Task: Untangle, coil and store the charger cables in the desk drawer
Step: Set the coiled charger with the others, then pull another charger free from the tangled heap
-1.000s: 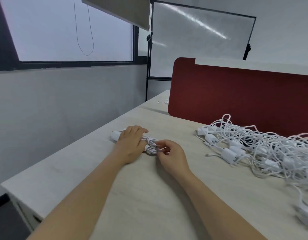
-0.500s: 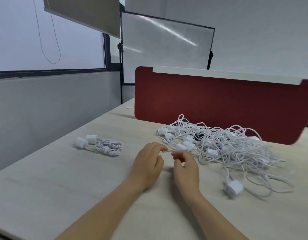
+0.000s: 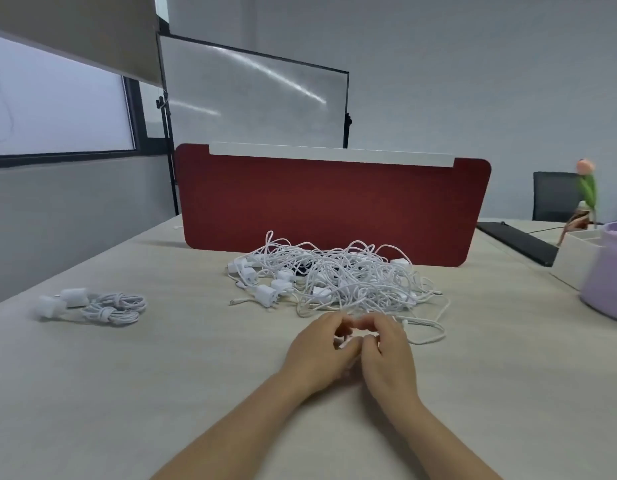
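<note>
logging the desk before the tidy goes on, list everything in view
desk: 1, pale wood, under everything
tangled chargers: 1 pile, white, desk centre, before the divider
coiled chargers: 2, white, side by side, desk left
divider: 1, dark red, white top rail, behind the pile
whiteboard: 1, white, black frame, behind the divider
window: 1, dark frame, left wall
chair: 1, black, far right
tub: 1, lilac, desk right edge
box: 1, white, left of the tub
flower: 1, pink, green stem, behind the box
cable end: 1, white, between the hands
left hand, right hand: 2, bare, together at the pile's near edge, pinching the cable end
</note>
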Motion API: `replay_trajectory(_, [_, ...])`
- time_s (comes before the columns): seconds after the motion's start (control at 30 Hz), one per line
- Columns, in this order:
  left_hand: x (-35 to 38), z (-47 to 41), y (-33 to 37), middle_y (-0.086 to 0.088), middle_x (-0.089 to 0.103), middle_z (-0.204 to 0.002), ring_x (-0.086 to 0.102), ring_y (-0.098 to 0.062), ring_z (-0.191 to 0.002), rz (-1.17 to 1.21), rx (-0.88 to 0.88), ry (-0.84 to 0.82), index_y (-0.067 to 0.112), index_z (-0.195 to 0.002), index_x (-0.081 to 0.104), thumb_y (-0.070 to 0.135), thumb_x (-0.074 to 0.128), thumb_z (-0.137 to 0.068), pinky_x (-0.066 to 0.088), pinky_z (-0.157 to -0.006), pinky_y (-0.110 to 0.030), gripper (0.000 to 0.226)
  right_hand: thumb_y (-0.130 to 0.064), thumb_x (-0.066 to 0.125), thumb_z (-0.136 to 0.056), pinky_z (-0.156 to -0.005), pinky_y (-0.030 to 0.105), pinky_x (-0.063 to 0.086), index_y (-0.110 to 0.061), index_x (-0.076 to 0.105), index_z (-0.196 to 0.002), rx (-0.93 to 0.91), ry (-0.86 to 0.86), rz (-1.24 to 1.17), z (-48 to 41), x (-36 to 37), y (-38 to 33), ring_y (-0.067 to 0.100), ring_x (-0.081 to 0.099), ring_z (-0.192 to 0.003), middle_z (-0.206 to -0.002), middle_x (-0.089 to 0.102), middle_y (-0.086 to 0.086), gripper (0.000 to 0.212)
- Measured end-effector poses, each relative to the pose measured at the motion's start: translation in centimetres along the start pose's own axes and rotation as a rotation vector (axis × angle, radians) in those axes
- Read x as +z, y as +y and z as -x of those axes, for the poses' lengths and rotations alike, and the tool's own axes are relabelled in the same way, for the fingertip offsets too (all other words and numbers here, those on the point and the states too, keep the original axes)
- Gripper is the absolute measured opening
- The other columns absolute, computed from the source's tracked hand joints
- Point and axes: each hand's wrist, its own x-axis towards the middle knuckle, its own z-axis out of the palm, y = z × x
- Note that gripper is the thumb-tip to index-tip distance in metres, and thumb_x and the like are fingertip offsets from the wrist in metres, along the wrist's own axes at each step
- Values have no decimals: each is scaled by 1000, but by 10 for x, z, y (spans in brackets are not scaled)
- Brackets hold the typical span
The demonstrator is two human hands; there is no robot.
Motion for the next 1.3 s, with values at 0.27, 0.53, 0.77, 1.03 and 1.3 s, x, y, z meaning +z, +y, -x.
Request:
replay_trajectory(0.27, [14,-17,-13,8,57,-127,48,-15,-120,-292,142,-65,26,-128,58,40,57,-90,38,-99,-29,41,15,49,-85,-87,7,44,-30,64,-98,164,-260,-167,-30,-28,35,-3,60,-102,-107,66,-15,50])
replay_trajectory(0.53, [6,3,8,12,71,-99,55,-6,-98,-147,131,277,27,-100,71,40,52,-92,37,-100,-27,24,-3,57,-89,-95,23,44,-25,72,-102,-14,-274,71,-34,-23,43,5,55,-108,-107,66,-16,30])
replay_trajectory(0.77, [-26,5,23,10,73,-76,65,-8,-65,48,-55,47,45,-86,74,36,56,-93,50,-72,-27,21,-10,63,-90,-79,10,37,-22,68,-100,-228,-178,203,-23,-23,34,1,48,-92,-97,60,-18,16])
replay_trajectory(1.03, [-42,8,48,-13,65,-78,63,-16,-68,1294,-292,-90,0,-111,69,13,44,-98,58,-72,-28,31,-26,53,-99,-83,33,48,-36,56,-100,-140,-102,97,-35,-14,38,9,58,-98,-99,62,-18,11])
replay_trajectory(1.3, [-66,5,42,-5,60,-82,57,-14,-65,1821,-106,35,9,-115,62,25,50,-95,59,-79,-32,28,-22,58,-97,-93,31,37,-20,66,-122,21,-33,247,-57,-1,45,22,52,-114,-118,67,-2,26])
